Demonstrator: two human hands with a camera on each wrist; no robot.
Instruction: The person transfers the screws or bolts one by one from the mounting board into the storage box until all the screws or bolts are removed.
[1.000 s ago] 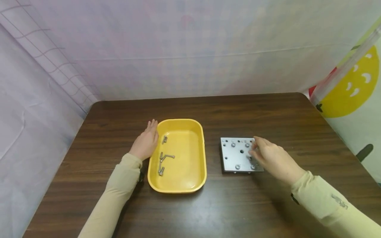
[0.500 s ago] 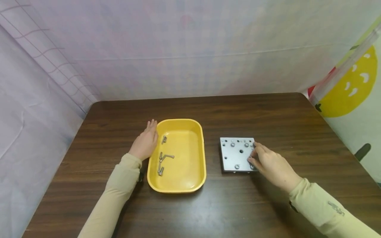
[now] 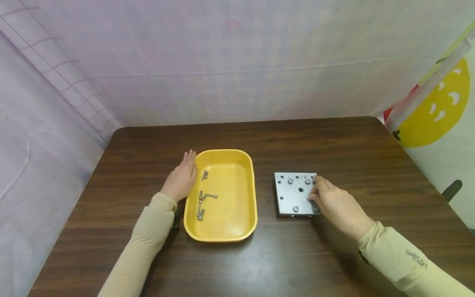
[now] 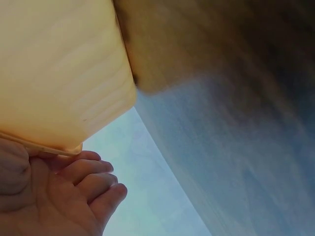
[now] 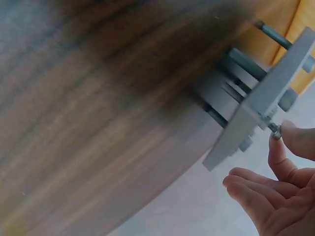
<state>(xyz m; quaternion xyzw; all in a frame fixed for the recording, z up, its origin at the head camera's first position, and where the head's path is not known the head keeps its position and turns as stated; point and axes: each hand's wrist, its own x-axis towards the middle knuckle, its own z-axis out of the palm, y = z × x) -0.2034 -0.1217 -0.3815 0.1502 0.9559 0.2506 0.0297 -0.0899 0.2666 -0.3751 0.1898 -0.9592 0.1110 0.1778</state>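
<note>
My right hand [image 3: 340,205] is over the right side of a silver metal plate [image 3: 291,196]. In the right wrist view, thumb and forefinger pinch the head of a small screw [image 5: 275,130], whose threaded end meets the plate's top face. The other fingers extend loosely below. Several larger socket-head bolts [image 3: 296,208] sit in the plate, their shanks showing beneath it. My left hand [image 3: 181,178] rests along the left rim of a yellow tray [image 3: 254,194], its fingers relaxed and touching the rim. Its palm shows under the rim in the left wrist view.
Several loose screws [image 3: 205,175] lie along the tray's left side, with a thin bent metal piece [image 3: 210,196] among them. Tray and plate stand apart on a dark wooden table [image 3: 259,264]. A pale cloth curtain [image 3: 237,70] hangs behind the table's back edge.
My right hand has come down and slightly left onto the plate's right side, its fingers closing together at the small screw. The left hand and tray have stayed in place.
</note>
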